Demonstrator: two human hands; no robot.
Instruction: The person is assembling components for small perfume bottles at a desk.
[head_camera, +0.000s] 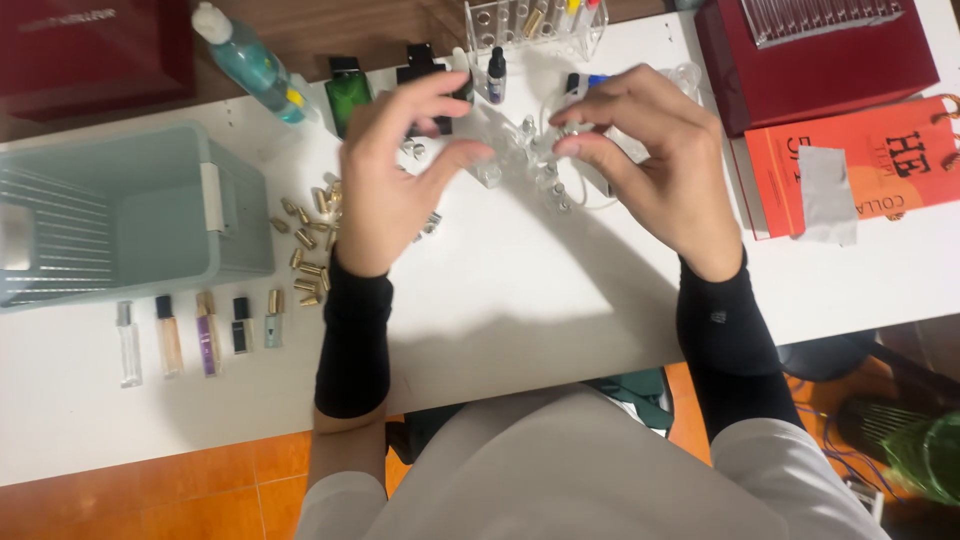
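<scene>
My left hand (395, 170) hovers over the white table (520, 290) with fingers curled and apart, thumb pointing toward a cluster of small clear glass vials (520, 150); whether it holds anything is unclear. My right hand (650, 150) pinches a small clear vial (568, 130) between thumb and fingertips, just above the same cluster. Both forearms wear black sleeves. A heap of small gold caps (310, 240) lies left of my left hand.
A pale green plastic bin (130, 215) sits at the left. Several slim sample bottles (200, 335) lie in a row below it. At the back stand a blue-green bottle (250, 65), a green bottle (348, 95), a clear rack (535, 25). Red boxes (815, 60) and an orange bag (860, 165) lie right.
</scene>
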